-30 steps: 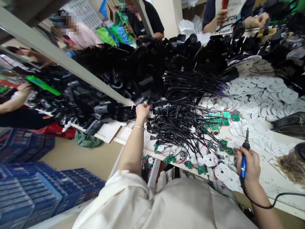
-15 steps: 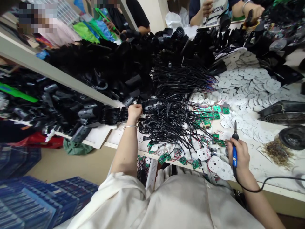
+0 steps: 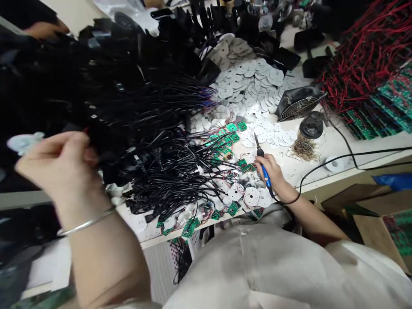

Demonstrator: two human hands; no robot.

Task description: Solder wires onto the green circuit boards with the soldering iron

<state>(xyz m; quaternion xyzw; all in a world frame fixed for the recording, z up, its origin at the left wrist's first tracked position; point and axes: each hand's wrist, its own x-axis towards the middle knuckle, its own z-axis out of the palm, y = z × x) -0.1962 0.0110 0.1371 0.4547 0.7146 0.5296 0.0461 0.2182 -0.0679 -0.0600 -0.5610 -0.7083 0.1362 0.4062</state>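
Note:
My left hand [image 3: 62, 165], a metal bangle on its wrist, is raised close to the camera at the left, fingers curled closed. From its far side a white plastic piece [image 3: 24, 143] sticks out; the fingers hide the rest of it. In my right hand [image 3: 272, 171] is a soldering iron [image 3: 264, 171] with a blue handle, its tip pointing up and away over the worktable [image 3: 283, 165]. Left of that hand lie small green circuit boards [image 3: 225, 139], white discs [image 3: 252, 196] and bundled black power cords [image 3: 174, 184].
Black plastic parts [image 3: 61, 73] heap up at the back left. White plates [image 3: 247, 86] are piled mid-table. Farther right are a small black fan [image 3: 299, 103], brown wire scraps [image 3: 303, 148] and circuit boards with red wires [image 3: 363, 56]. The iron's cord [image 3: 354, 154] crosses the table's right side.
The view has swung right. My left hand has come off the black parts, up and closer to the camera, with a white piece now showing beside it. My right hand still grips the soldering iron.

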